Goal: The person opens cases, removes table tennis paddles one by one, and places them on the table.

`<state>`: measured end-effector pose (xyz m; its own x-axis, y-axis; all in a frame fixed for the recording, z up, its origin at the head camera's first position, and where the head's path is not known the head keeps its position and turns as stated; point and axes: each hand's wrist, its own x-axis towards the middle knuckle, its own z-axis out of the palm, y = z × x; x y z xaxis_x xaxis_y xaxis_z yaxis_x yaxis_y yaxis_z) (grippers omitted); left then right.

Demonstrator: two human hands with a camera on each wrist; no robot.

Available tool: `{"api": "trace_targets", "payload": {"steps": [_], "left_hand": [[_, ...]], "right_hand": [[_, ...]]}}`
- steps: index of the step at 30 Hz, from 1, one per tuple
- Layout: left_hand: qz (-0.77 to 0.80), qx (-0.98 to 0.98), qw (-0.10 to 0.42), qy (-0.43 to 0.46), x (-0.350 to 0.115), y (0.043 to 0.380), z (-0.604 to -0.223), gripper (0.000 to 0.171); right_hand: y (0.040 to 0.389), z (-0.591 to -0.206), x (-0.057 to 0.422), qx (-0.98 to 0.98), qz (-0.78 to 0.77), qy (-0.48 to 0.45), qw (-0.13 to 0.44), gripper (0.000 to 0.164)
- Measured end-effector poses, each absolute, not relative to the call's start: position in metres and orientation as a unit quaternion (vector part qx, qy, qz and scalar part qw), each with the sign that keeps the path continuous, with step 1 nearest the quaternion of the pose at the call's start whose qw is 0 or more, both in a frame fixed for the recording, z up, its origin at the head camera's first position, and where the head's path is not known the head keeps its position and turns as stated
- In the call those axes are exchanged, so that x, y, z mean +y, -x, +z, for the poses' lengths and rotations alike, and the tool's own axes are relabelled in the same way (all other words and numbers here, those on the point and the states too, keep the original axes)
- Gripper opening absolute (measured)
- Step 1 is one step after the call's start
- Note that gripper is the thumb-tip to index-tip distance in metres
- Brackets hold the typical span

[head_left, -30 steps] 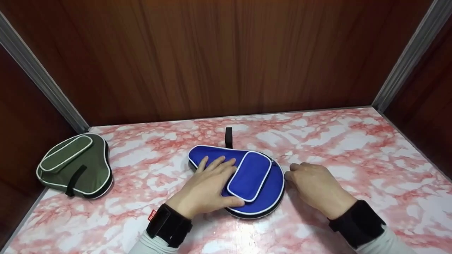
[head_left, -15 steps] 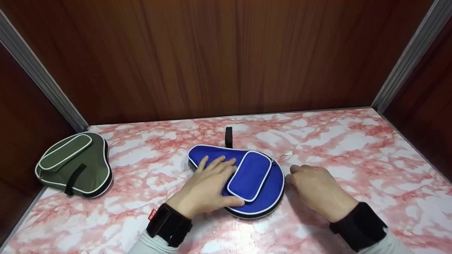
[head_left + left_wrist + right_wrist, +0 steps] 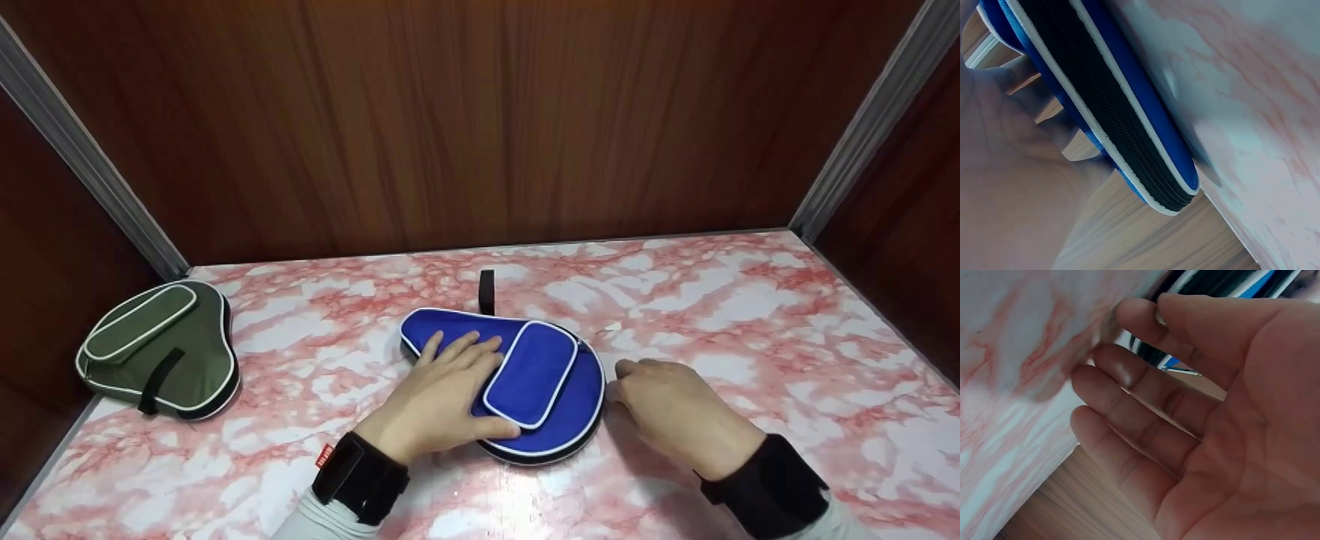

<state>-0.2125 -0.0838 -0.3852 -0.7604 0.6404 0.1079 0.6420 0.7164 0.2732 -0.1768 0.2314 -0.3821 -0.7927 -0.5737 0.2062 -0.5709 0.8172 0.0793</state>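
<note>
A blue table tennis paddle case point(image 3: 574, 412) with white piping lies flat, its narrow end toward the far left. My left hand point(image 3: 450, 397) rests on it with fingers spread, thumb beside the raised pocket point(image 3: 531, 375). In the left wrist view, the black side zipper point(image 3: 1112, 118) runs along the case edge, its teeth together there. At the rounded right edge, my right hand point(image 3: 667, 409) pinches what looks like the zipper pull between thumb and forefinger, mostly hidden by the fingertips. Its other fingers are loosely bent in the right wrist view.
A green paddle case point(image 3: 187, 375) with a black strap point(image 3: 161, 379) lies at the far left of the marbled table point(image 3: 315, 360). The blue case's black wrist strap point(image 3: 487, 292) stands up behind it. Wooden panels point(image 3: 480, 127) enclose the back and sides.
My right hand has slid slightly toward me along the rounded edge of the blue case. The left hand and both cases keep their places.
</note>
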Motion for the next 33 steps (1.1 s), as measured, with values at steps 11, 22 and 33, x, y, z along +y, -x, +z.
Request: {"api": "trace_targets", "payload": {"steps": [11, 22, 33], "left_hand": [[-0.132, -0.931, 0.020, 0.340, -0.083, 0.214, -0.387, 0.094], [-0.131, -0.914, 0.032, 0.382, -0.096, 0.212, -0.376, 0.074], [-0.144, -0.923, 0.007, 0.357, -0.104, 0.214, -0.381, 0.069]], "right_hand": [[0.173, -0.379, 0.226, -0.953, -0.034, -0.286, 0.094, 0.015], [0.181, -0.386, 0.227, -0.958, -0.037, -0.266, 0.103, 0.017], [0.184, -0.392, 0.228, -0.963, -0.036, -0.247, 0.099, 0.015]]}}
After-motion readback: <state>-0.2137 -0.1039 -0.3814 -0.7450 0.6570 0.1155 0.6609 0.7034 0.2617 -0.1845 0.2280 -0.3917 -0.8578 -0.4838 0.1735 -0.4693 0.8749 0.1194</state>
